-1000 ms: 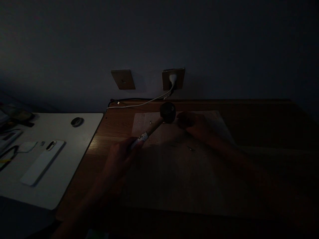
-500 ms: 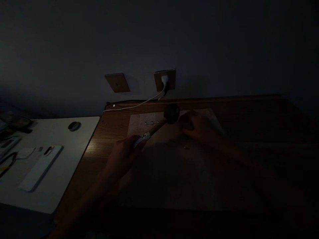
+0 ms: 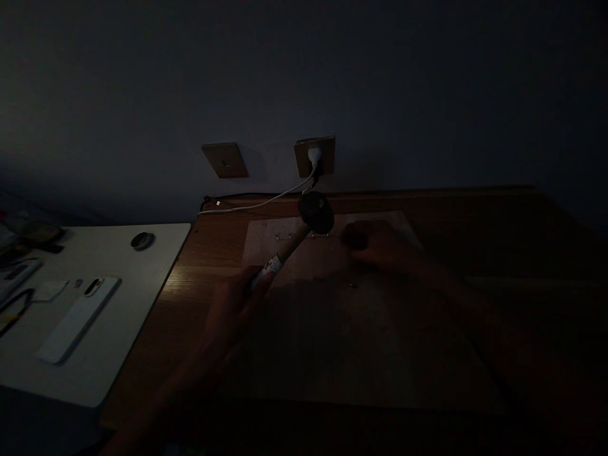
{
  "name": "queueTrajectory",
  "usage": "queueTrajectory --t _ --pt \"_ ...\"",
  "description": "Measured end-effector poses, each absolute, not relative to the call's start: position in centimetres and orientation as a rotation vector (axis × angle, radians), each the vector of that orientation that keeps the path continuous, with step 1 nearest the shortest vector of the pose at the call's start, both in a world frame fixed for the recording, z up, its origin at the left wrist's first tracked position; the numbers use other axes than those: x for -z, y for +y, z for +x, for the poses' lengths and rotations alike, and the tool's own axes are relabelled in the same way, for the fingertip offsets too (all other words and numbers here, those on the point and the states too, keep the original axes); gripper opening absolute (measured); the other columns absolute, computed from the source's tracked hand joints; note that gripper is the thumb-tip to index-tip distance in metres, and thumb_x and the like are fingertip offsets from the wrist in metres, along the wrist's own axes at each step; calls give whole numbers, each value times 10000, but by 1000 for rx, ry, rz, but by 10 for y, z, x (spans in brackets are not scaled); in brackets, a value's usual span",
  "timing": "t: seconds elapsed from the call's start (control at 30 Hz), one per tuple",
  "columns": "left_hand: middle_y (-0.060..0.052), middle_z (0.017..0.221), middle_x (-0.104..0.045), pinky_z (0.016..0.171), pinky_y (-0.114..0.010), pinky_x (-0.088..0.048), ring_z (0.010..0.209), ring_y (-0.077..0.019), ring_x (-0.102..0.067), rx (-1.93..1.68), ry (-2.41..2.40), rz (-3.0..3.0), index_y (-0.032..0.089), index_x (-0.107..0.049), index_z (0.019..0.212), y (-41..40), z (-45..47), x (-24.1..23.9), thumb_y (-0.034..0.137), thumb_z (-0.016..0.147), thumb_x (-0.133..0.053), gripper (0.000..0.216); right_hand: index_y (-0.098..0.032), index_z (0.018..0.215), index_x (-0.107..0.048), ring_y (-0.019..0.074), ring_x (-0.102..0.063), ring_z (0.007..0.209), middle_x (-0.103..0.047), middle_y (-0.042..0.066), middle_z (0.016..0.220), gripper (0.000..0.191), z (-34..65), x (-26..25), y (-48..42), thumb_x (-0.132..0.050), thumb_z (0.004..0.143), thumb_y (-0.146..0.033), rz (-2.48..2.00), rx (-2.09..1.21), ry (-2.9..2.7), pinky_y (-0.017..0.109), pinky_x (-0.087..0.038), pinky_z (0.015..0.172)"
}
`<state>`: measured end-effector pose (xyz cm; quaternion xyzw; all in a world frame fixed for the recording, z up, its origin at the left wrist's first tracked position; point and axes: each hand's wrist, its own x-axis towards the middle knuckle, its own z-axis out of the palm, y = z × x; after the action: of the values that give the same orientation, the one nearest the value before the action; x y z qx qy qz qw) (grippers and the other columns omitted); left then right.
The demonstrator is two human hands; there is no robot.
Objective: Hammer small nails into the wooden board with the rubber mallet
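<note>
My left hand [image 3: 237,297] is closed round the white-wrapped lower handle of a rubber mallet [image 3: 295,242], which has a dark head and a wooden shaft. The mallet points up and to the right over a pale board [image 3: 332,354] on the table. Near the board's far edge, several small nails [image 3: 290,236] stand in a row, partly behind the mallet. My right hand [image 3: 373,242] is at the far right part of the board with its fingers curled together; darkness hides whatever they hold. A small shiny piece, perhaps a loose nail [image 3: 351,285], lies below it.
The wooden table [image 3: 190,272] meets the wall, where a white plug sits in a socket [image 3: 301,152] and its cable [image 3: 266,202] runs left. A white side table [image 3: 128,304] holds a phone [image 3: 78,323] and a round dark object [image 3: 142,240]. Light is very dim.
The mallet head has shifted left, away from my right hand, uncovering nails to its right. My right hand stays near the same spot on the board.
</note>
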<state>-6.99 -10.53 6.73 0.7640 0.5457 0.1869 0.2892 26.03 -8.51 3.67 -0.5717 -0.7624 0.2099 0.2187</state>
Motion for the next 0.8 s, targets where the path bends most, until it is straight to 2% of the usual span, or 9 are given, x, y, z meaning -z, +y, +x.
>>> queueTrajectory --t 0.13,0.27,0.47,0.67,0.8 --pt "-20 658 -682 504 -242 -359 569 -173 -621 -509 1440 2028 165 -734 966 -108 -62 -69 604 980 -489 503 -295 844 -716 274 -737 818 -785 27 882 67 278 -20 -72 -718 825 -231 -1592 -597 -1781 414 -592 747" --pt "-7 649 -654 505 -252 -355 542 -179 -595 -487 1498 2017 185 -693 1049 -106 -57 -67 588 987 -453 473 -245 863 -711 262 -738 821 -783 61 886 18 269 -14 -71 -695 859 -236 -1600 -569 -1711 397 -581 757" --pt "14 635 -612 509 -255 -352 548 -187 -587 -360 1575 1966 232 -584 933 -104 -59 -58 580 935 -505 357 -220 860 -736 244 -734 810 -790 63 873 40 262 -18 -72 -696 857 -215 -1606 -520 -1777 369 -561 758" --pt "5 673 -629 531 -268 -372 572 -202 -612 -479 1506 2023 236 -550 1002 -107 -60 -65 570 987 -415 360 -241 880 -721 236 -729 801 -778 40 864 40 265 -11 -71 -695 851 -242 -1576 -490 -1816 368 -565 757" --pt "-41 769 -698 563 -285 -377 672 -241 -686 -369 1454 2128 232 -560 1058 -104 -59 -66 506 1014 -411 315 -227 1029 -720 221 -730 795 -787 63 916 181 266 -5 -70 -690 851 -232 -1562 -521 -1776 332 -561 709"
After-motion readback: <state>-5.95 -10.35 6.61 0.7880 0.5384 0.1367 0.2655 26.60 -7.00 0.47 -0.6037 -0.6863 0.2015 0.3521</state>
